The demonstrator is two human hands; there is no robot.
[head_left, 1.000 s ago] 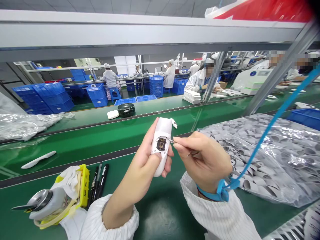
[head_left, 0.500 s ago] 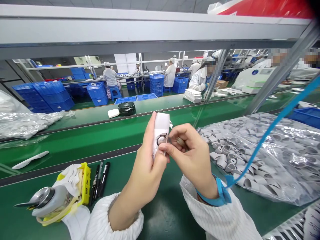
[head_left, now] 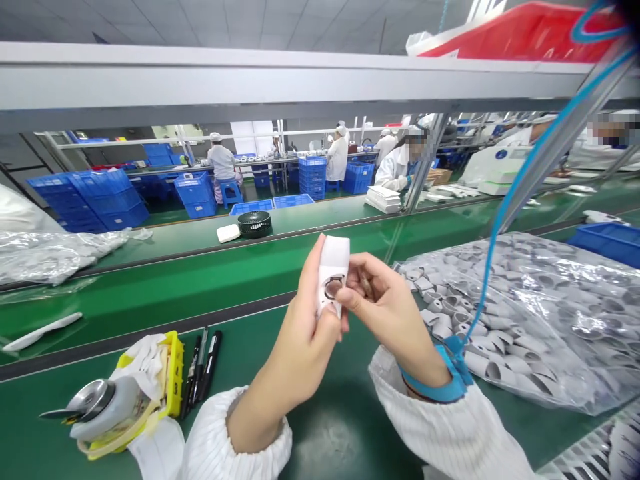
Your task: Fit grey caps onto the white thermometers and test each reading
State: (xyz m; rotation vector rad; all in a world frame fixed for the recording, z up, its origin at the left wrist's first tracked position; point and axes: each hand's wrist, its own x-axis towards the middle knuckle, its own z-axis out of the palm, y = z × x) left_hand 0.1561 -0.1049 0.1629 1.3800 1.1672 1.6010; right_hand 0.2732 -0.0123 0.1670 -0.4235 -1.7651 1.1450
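Note:
My left hand (head_left: 313, 327) is wrapped round a white plastic handheld casing (head_left: 333, 267), held upright above the green bench. A round silver-ringed piece sits in the casing's opening. My right hand (head_left: 385, 310) is closed, its thumb pressing on that round piece, and it keeps thin metal tweezers (head_left: 367, 287) tucked between the fingers. A blue wrist strap (head_left: 440, 373) with a coiled blue cord circles my right wrist.
A clear bag of several grey-white ring parts (head_left: 525, 313) lies at the right. At the left stand a yellow tray with cloth and a metal-topped dispenser (head_left: 105, 407), black pens (head_left: 203, 363) and a white casing half (head_left: 43, 331). A black fan grille (head_left: 254, 223) sits beyond. Other workers sit at far benches.
The casing's dark opening now holds a round silver-ringed piece. My right hand moved from poking with the tweezers' tips to pressing with its thumb, tweezers tucked back.

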